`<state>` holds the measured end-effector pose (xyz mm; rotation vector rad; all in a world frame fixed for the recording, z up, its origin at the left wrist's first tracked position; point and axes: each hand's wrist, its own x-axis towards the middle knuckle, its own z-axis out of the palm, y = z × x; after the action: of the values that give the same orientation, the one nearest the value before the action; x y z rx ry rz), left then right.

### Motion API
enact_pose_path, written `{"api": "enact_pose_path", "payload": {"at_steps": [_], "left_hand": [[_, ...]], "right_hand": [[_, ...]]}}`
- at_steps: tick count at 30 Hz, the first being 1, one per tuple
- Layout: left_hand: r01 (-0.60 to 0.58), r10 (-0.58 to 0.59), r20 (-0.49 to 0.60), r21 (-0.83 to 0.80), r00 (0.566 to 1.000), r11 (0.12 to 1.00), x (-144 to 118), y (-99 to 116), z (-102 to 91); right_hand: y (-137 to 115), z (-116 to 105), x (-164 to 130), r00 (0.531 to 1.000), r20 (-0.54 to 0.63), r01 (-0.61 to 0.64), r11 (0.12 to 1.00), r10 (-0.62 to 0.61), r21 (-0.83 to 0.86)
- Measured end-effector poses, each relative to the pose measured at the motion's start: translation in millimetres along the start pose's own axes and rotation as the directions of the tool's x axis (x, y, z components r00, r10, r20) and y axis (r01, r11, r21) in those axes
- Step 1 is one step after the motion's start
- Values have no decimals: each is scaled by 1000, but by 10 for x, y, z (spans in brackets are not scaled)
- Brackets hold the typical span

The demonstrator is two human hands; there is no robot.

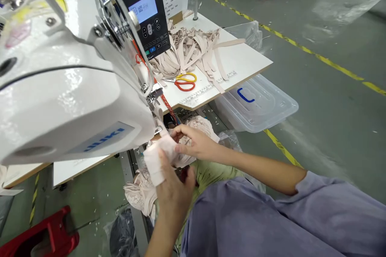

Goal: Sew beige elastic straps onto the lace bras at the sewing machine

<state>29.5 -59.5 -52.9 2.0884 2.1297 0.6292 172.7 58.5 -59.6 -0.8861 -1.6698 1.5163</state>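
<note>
One piece of pale pink fabric (159,154) is gripped by both hands just below the head of one white sewing machine (60,88), in front of the table (247,62) edge. The left hand (173,186) is closed around the near end of the fabric, with a white wrap seen over one of its fingers. The right hand (194,142) pinches the far side of the same piece between thumb and fingertips. More of the pink lacy cloth (141,194) hangs down beneath the hands, beside the table leg.

One control panel (149,14) with a lit screen is mounted on the machine. On the table behind it, one heap of beige straps (193,48) is spread out; the straps are too tangled to be counted. Two pairs of scissors lie just beside the heap, one with yellow handles (187,75) and one with red handles (184,85), touching each other. One printed ruler strip (208,90) runs along the table edge. One clear plastic lid (256,102) with a blue handle sits below the table's right corner. Two red plastic stools (45,235) are seen on the floor, one near the lower left and one at the top.
</note>
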Motion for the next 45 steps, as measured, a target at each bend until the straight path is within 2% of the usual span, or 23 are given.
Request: {"api": "enact_pose_path", "payload": {"at_steps": [2,4,5,7,9,11,13,14,15,17,18,19,20,21,23,25,27,31,33,39,42,44,45], "left_hand": [[-109,117,77,-107,990,988,-161,135,-15],[-127,171,156,-257,973,958,-278,232,-109],[-139,192,144,-316,971,939,-306,258,-175],[-230,256,38,-330,966,916,-297,261,-307],[-320,324,-16,-202,946,926,-223,204,-388],[-249,255,94,-72,962,966,-119,102,-385],[-6,24,259,-70,966,998,-6,-15,-297],[145,-82,355,-154,931,977,50,-67,-232],[309,-141,467,-305,873,901,99,-108,-163],[591,-117,653,-575,748,566,162,-158,-39],[666,-80,696,-640,714,383,168,-171,8],[702,-66,711,-668,700,249,158,-180,41],[710,-79,710,-681,700,176,135,-191,61],[706,-109,698,-692,708,151,104,-205,68],[687,-172,665,-712,726,145,37,-241,53],[664,-225,628,-731,745,157,-21,-275,7],[620,-261,565,-741,783,257,-61,-289,-51],[496,-283,409,-671,868,551,-91,-267,-132],[488,-287,398,-640,871,594,-83,-249,-144],[480,-302,378,-606,875,635,-33,-248,-121],[517,-357,374,-604,856,607,-41,-345,-106],[554,-363,418,-635,832,538,-47,-423,-100],[571,-357,446,-654,821,496,-46,-452,-100]], "right_hand": [[-17,-9,-140,999,11,-35,997,34,64],[-34,-36,-266,995,-33,-88,980,96,176],[-49,-55,-319,993,-34,-105,973,115,207],[-103,-95,-403,990,100,-117,979,101,169],[-178,-115,-456,929,367,-70,996,45,53],[-230,-102,-476,843,537,87,991,-21,-99],[-204,-65,-455,845,527,313,883,-91,-350],[-157,-46,-431,859,494,400,776,-133,-487],[-92,-29,-402,869,460,454,660,-181,-598],[55,-1,-352,868,413,496,502,-275,-709],[119,12,-340,855,402,517,476,-328,-711],[168,28,-339,839,390,539,481,-379,-691],[200,44,-347,830,368,551,512,-420,-659],[215,60,-362,836,324,541,564,-443,-625],[206,91,-399,888,168,442,697,-428,-565],[175,129,-428,940,39,307,796,-338,-521],[151,183,-443,963,34,248,824,-268,-510],[162,297,-428,961,98,270,791,-260,-548],[190,341,-421,947,101,304,757,-303,-578],[311,415,-477,871,108,438,657,-479,-614],[356,155,-269,856,226,499,628,-464,-597],[340,-199,67,917,191,379,614,-350,-692],[314,-405,282,957,90,240,577,-276,-780]]}}
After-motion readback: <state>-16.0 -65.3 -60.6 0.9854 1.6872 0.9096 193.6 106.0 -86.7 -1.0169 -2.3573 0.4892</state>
